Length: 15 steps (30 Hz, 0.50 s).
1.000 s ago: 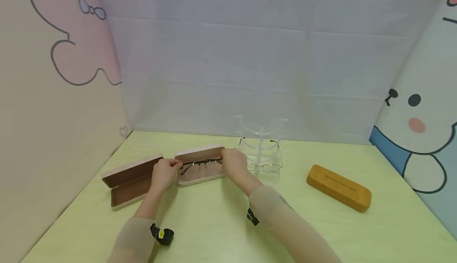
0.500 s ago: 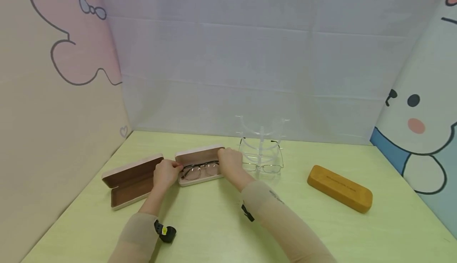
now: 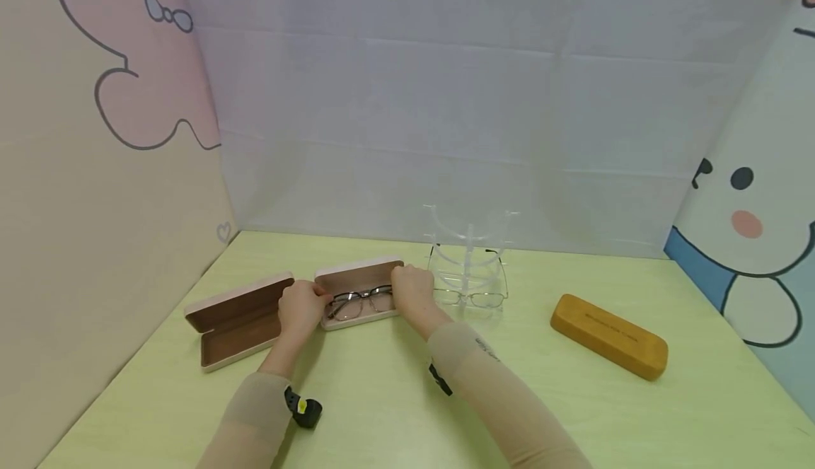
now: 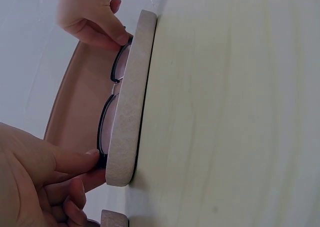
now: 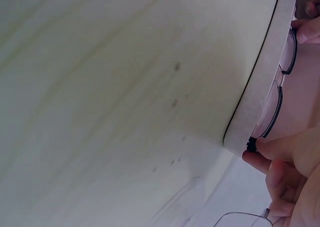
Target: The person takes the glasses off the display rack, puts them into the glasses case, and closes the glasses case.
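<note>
A pair of black-topped eyeglasses (image 3: 364, 294) is in an open, pale glasses case (image 3: 363, 320) with a pinkish-brown lining, its lid raised at the back. My left hand (image 3: 302, 308) pinches the left end of the frame between thumb and finger. At the opposite end, my right hand (image 3: 412, 291) pinches the frame in the same way. From the left wrist, the black upper rims (image 4: 102, 121) show just above the case's front wall (image 4: 131, 107). That wall hides the lower lenses, so I cannot tell whether they touch the case floor.
Left of my left hand lies another open case (image 3: 238, 320), brown inside. Behind my right hand stands a clear display rack (image 3: 467, 260) with thin metal-framed glasses (image 3: 487, 300). A closed mustard-coloured case (image 3: 608, 336) lies at the right of the table. Walls enclose the back and sides.
Both hands have tilted the glasses, so the lenses now show larger and lower in front of the case lining. The hands stay at the frame's ends; the cases have not moved.
</note>
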{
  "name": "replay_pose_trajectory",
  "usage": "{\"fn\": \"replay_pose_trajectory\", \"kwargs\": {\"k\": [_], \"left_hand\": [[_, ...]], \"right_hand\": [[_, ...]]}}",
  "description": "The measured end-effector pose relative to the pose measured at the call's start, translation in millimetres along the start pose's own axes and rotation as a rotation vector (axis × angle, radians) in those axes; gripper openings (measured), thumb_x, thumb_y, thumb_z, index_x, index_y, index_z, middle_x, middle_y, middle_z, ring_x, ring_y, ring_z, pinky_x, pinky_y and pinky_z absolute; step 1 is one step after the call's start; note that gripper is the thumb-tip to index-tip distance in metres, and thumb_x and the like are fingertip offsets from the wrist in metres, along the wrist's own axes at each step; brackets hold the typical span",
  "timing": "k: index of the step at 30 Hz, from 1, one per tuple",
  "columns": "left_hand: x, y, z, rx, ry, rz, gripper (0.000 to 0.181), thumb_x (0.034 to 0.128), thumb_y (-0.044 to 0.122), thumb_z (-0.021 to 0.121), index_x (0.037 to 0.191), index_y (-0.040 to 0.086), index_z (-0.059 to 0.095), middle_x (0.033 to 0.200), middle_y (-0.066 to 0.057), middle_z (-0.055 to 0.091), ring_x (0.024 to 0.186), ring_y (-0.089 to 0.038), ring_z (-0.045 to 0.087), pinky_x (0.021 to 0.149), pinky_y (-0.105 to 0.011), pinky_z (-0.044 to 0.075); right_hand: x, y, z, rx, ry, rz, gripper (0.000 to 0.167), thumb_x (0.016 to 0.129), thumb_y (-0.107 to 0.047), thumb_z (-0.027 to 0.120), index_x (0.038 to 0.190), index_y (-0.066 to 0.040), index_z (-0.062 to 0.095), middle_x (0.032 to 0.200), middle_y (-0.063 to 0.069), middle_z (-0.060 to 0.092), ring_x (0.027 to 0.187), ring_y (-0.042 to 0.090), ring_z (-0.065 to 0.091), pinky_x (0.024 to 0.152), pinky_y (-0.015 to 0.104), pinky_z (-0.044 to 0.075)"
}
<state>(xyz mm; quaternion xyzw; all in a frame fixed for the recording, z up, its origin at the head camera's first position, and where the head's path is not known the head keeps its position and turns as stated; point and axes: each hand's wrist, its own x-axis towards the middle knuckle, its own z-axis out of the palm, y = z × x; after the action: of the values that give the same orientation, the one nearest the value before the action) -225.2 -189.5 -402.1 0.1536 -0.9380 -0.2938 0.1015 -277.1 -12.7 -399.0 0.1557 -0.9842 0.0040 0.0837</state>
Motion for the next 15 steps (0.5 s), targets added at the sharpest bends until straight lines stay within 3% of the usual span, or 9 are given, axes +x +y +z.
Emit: {"fn": "replay_pose_trajectory", "kwargs": {"k": [4,9,12,15], "left_hand": [[-0.1,-0.8,0.8,-0.009,0.019,-0.004,0.012,0.0776,0.017,0.071,0.078,0.005,0.073,0.083,-0.013,0.069,0.074,-0.032,0.063,0.054,-0.039,0.049],[-4.8,0.1,-2.2,-0.063,0.085,0.028,0.013,0.0761,0.015,0.072,0.077,0.002,0.071,0.08,-0.015,0.068,0.066,-0.028,0.062,0.053,-0.037,0.048],[-9.9,2.6,-5.9,-0.107,0.123,0.027,0.016,0.0776,0.016,0.071,0.08,0.0,0.067,0.077,-0.014,0.067,0.062,-0.026,0.06,0.053,-0.036,0.046],[-14.2,7.2,-9.9,-0.143,0.132,0.0,0.025,0.08,0.017,0.069,0.093,-0.002,0.06,0.081,-0.016,0.064,0.066,-0.028,0.059,0.055,-0.036,0.045]], "right_hand": [[-0.9,1,0,0.002,0.007,0.0,0.011,0.085,-0.009,0.059,0.078,-0.011,0.067,0.073,0.004,0.066,0.063,0.017,0.061,0.048,0.032,0.045],[-3.7,5,-6,0.052,0.028,0.016,0.014,0.081,-0.005,0.059,0.069,-0.011,0.063,0.067,0.004,0.065,0.054,0.015,0.056,0.042,0.029,0.04],[-7.1,7,-11,0.069,0.088,0.017,0.012,0.079,-0.004,0.059,0.069,-0.009,0.06,0.061,0.003,0.061,0.049,0.014,0.051,0.04,0.027,0.037],[-10.1,9,-17,0.076,0.151,0.024,0.002,0.08,-0.005,0.058,0.078,-0.006,0.057,0.058,0.003,0.055,0.045,0.013,0.046,0.039,0.024,0.035]]}}
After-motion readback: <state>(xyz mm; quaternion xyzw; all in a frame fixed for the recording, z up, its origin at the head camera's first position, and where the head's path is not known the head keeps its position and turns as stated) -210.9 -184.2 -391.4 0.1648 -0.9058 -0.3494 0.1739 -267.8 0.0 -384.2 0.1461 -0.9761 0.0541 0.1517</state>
